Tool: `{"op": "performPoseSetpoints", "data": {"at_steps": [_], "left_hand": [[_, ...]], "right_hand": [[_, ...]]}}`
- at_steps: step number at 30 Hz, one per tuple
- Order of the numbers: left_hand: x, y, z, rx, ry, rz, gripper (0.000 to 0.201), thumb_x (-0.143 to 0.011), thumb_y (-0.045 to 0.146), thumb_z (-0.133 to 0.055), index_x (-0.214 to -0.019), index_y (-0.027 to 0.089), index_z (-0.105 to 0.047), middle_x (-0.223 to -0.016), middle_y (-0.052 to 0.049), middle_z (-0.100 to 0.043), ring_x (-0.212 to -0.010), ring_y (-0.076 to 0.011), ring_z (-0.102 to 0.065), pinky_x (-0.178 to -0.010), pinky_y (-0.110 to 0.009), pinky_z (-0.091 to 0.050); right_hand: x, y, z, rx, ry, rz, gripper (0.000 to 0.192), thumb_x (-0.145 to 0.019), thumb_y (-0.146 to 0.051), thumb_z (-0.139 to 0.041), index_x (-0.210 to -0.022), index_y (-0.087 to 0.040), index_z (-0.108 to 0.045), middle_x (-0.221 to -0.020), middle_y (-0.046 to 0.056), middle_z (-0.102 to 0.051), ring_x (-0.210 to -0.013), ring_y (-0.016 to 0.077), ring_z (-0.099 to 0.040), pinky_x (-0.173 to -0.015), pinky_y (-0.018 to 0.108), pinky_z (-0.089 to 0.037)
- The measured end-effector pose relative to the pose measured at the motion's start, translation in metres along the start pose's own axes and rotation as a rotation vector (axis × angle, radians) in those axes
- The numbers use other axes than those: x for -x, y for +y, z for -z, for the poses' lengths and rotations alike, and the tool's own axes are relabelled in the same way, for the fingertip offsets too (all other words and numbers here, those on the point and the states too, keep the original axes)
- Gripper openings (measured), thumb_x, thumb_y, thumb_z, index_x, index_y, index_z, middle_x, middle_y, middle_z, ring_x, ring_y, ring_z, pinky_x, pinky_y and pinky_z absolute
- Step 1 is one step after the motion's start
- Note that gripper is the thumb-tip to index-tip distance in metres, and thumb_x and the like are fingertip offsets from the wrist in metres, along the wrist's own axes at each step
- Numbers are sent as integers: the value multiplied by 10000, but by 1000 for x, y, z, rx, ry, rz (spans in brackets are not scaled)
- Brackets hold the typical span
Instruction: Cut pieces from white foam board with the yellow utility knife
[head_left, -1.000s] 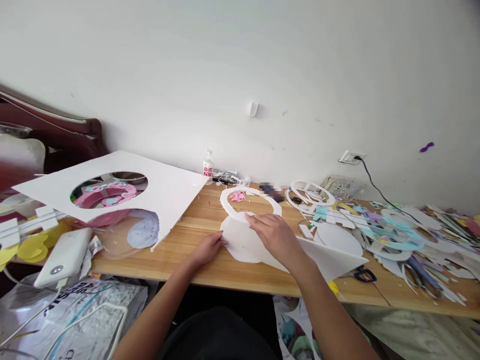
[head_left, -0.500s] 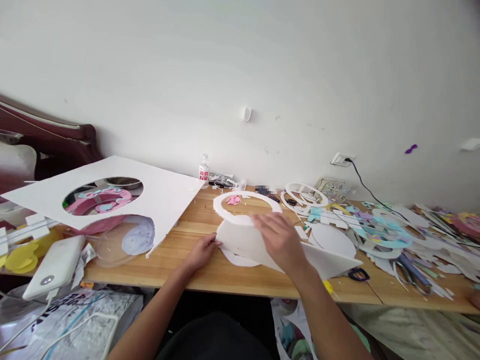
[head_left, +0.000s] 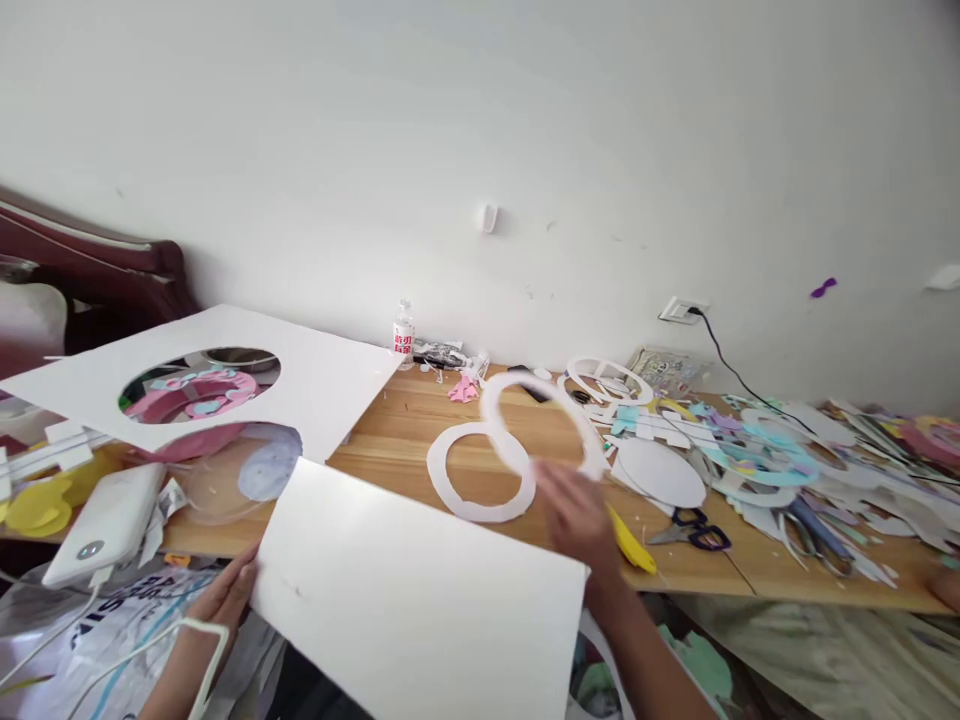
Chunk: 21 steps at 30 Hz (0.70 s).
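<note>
Down along the wooden table (head_left: pixel 420 415), the biggest piece is the white board with a round hole (head_left: pixel 315 375), propped over clutter at the table's left end. Next in size, a plain white sheet (head_left: pixel 420 590) hangs off the table's near edge, and the left hand (head_left: pixel 225 595) grips its left border, fingers curled under it. Right of that sheet, the right hand (head_left: pixel 577 515) is blurred; it seems to pinch a raised white ring (head_left: pixel 551 420), though I cannot tell how tightly. A second white ring (head_left: pixel 480 470) lies flat on the table just left of that hand. Scissors (head_left: pixel 694 530) and a yellow knife (head_left: pixel 630 540) sit near the table's front edge, right of the hand.
</note>
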<state>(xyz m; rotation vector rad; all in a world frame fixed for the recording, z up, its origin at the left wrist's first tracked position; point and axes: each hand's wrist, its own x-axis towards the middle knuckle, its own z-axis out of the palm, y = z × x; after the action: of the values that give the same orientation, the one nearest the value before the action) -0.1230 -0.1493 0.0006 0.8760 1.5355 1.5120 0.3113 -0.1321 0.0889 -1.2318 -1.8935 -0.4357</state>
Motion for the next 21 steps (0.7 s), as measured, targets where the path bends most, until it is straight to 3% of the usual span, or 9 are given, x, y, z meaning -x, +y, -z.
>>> {"op": "performPoseSetpoints", "data": {"at_steps": [3,5,7,9,11,14,16,21], "left_hand": [[-14,7,1,-94,113,-17,582,-576,650,-761,-968,219,-758,-864,-32,-776,-1026,-333,-680,-894,-439,-574],[-18,6,1,-197,42,-28,599,-522,671,-779,-898,204,-768,-886,-50,-780,-1000,-342,-687,-837,-409,-592],[-18,3,-2,-291,-103,-16,634,-540,707,-748,-917,197,-771,-765,-48,-765,-802,-305,-715,-669,-362,-606],[-15,1,-7,-369,-230,4,701,-625,739,-666,-1034,176,-751,-658,-35,-732,-542,-237,-652,-493,-331,-558],[-14,2,-14,-465,-297,-36,714,-732,716,-579,-1184,176,-694,-798,-51,-769,-501,-208,-629,-470,-321,-543],[-14,9,-26,-644,-314,-191,645,-836,630,-489,-1312,211,-604,-1145,-69,-744,-863,-261,-727,-742,-349,-597],[-16,15,-34,-730,-365,-279,620,-867,608,-444,-1321,210,-586,-1190,-70,-730,-1061,-287,-689,-906,-391,-556],[-29,24,-68,-865,-534,-403,530,-932,561,-402,-1294,243,-623,-1265,-30,-698,-1154,-272,-656,-1018,-393,-494]], "right_hand": [[14,-7,-77,-89,-217,79,314,-977,-188,-432,-1141,-223,-697,-1053,62,-739,-964,183,-679,-878,334,-544],[18,-9,-106,-121,-318,78,270,-978,-250,-466,-1088,-212,-710,-1052,63,-737,-968,181,-668,-876,325,-535],[19,-5,-116,-136,-397,48,262,-977,-283,-485,-1099,-206,-704,-1064,72,-727,-974,188,-650,-868,328,-524],[19,4,-113,-139,-467,13,272,-983,-297,-485,-1133,-202,-691,-1072,83,-714,-976,195,-631,-861,329,-510],[20,14,-102,-137,-538,-9,286,-983,-330,-499,-1167,-205,-678,-1085,87,-702,-990,204,-614,-870,330,-495],[22,29,-80,-121,-627,-39,304,-980,-357,-507,-1185,-205,-672,-1108,91,-687,-1020,209,-601,-877,320,-486],[24,40,-68,-96,-662,-73,288,-986,-303,-485,-1179,-203,-674,-1135,91,-679,-1050,206,-597,-896,320,-482],[13,83,-55,-17,-703,-173,283,-1000,-240,-466,-1217,-210,-645,-1237,63,-651,-1155,177,-580,-1034,371,-435]]}}
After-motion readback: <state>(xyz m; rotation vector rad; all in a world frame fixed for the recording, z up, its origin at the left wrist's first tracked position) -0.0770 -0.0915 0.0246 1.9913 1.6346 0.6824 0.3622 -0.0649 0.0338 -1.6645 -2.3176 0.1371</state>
